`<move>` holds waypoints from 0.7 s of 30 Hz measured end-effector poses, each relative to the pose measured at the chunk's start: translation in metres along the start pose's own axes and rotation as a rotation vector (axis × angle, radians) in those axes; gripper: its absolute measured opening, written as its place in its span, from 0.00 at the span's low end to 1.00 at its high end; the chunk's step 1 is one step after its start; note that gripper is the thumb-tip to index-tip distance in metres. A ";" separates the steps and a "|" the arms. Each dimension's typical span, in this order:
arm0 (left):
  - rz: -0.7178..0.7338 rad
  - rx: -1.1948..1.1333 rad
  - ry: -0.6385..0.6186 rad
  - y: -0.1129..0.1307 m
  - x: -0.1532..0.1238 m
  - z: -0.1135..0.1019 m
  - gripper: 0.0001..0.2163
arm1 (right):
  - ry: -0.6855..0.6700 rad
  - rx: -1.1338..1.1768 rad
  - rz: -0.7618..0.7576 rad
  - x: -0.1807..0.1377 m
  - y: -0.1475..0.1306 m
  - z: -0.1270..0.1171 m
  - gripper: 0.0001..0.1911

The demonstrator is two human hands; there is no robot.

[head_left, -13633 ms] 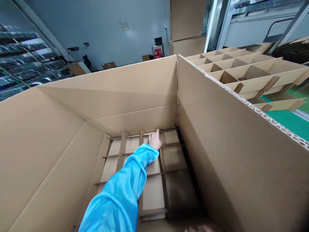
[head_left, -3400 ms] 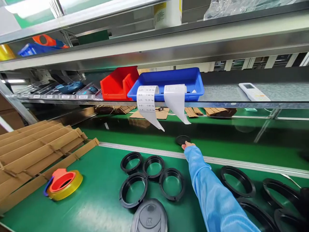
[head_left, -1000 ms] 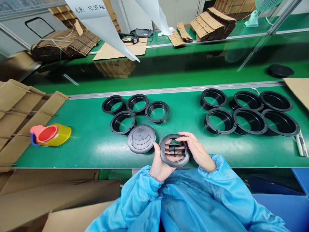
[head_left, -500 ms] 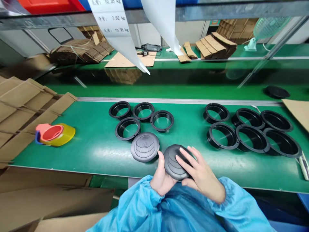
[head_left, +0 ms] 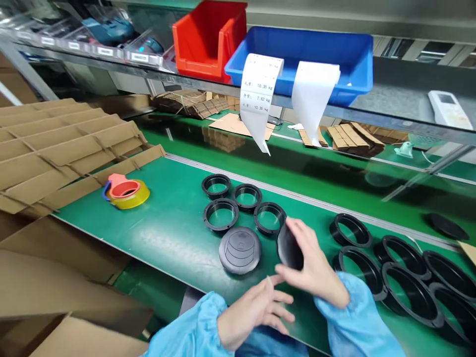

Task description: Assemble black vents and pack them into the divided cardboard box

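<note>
My right hand [head_left: 310,263] grips a round black air vent [head_left: 286,246] by its rim, tilted nearly on edge above the green bench. Below and to its left, my left hand [head_left: 260,307] is empty, its fingers spread. A second round air vent [head_left: 240,250], dark grey with curved lines on its face, lies flat on the bench left of the held one. Behind it stand several black plastic rings [head_left: 220,214], open in the middle. More black rings [head_left: 351,230] stand in two rows to the right of my right hand.
On the left lie a tape roll in a yellow and red holder [head_left: 130,193] and cardboard dividers [head_left: 74,148]. A shelf above carries a red bin [head_left: 208,44], a blue tray [head_left: 308,49] with hanging paper slips, and a white handheld device [head_left: 449,109]. A black disc [head_left: 446,225] lies far right.
The air vent was lying between both hands; now my right hand alone holds it, tipped up on edge. My left hand has let go. The view has turned, showing more of the shelf.
</note>
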State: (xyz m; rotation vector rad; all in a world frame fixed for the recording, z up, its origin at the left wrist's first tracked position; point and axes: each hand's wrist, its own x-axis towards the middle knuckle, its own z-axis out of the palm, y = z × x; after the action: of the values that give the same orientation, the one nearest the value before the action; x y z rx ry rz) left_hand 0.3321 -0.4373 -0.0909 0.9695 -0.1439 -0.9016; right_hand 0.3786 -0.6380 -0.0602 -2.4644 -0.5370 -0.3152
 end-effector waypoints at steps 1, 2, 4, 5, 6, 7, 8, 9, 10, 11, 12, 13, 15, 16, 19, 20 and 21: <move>0.055 0.196 0.079 0.007 -0.005 -0.001 0.31 | 0.079 -0.063 0.028 0.018 0.006 0.002 0.53; 0.140 0.412 0.165 0.015 -0.009 -0.002 0.26 | 0.106 -0.136 0.057 0.037 0.013 0.006 0.53; 0.367 0.827 0.324 0.029 -0.016 -0.008 0.16 | 0.043 -0.280 0.109 0.072 0.023 0.019 0.53; 0.479 0.993 0.382 0.035 -0.017 -0.013 0.14 | -0.001 -0.334 0.126 0.087 0.027 0.027 0.53; 0.567 1.127 0.419 0.040 -0.018 -0.019 0.13 | -0.032 -0.374 0.138 0.098 0.030 0.034 0.52; 0.625 1.234 0.443 0.044 -0.017 -0.026 0.13 | -0.048 -0.400 0.142 0.105 0.031 0.040 0.51; 0.645 1.333 0.457 0.046 -0.016 -0.033 0.16 | -0.053 -0.414 0.140 0.109 0.032 0.044 0.50; 0.633 1.434 0.460 0.048 -0.016 -0.040 0.21 | -0.055 -0.422 0.136 0.109 0.032 0.048 0.50; 0.594 1.543 0.452 0.048 -0.015 -0.046 0.26 | -0.062 -0.433 0.134 0.106 0.032 0.050 0.50; 0.543 1.656 0.441 0.047 -0.015 -0.050 0.31 | -0.073 -0.442 0.132 0.100 0.032 0.051 0.50; 0.492 1.766 0.432 0.046 -0.016 -0.054 0.35 | -0.088 -0.451 0.127 0.093 0.032 0.052 0.50; 0.452 1.867 0.422 0.045 -0.017 -0.056 0.38 | -0.106 -0.465 0.119 0.083 0.032 0.053 0.49; 0.431 2.017 0.404 0.042 -0.022 -0.058 0.40 | -0.151 -0.513 0.095 0.064 0.033 0.051 0.46; 0.447 2.068 0.400 0.042 -0.024 -0.058 0.39 | -0.176 -0.545 0.086 0.056 0.032 0.048 0.44; 0.512 2.158 0.398 0.042 -0.030 -0.058 0.37 | -0.214 -0.615 0.071 0.045 0.024 0.030 0.38; 0.529 2.165 0.406 0.042 -0.031 -0.058 0.37 | -0.180 -0.617 0.063 0.046 0.019 0.022 0.37; 0.541 2.163 0.413 0.042 -0.031 -0.057 0.37 | -0.113 -0.613 0.058 0.049 0.013 0.015 0.36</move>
State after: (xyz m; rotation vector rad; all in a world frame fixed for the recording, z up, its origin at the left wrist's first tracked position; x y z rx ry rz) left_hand 0.3651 -0.3673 -0.0839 2.8234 -1.0901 0.3813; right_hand 0.4295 -0.6240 -0.0626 -3.0996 -0.4610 -0.3578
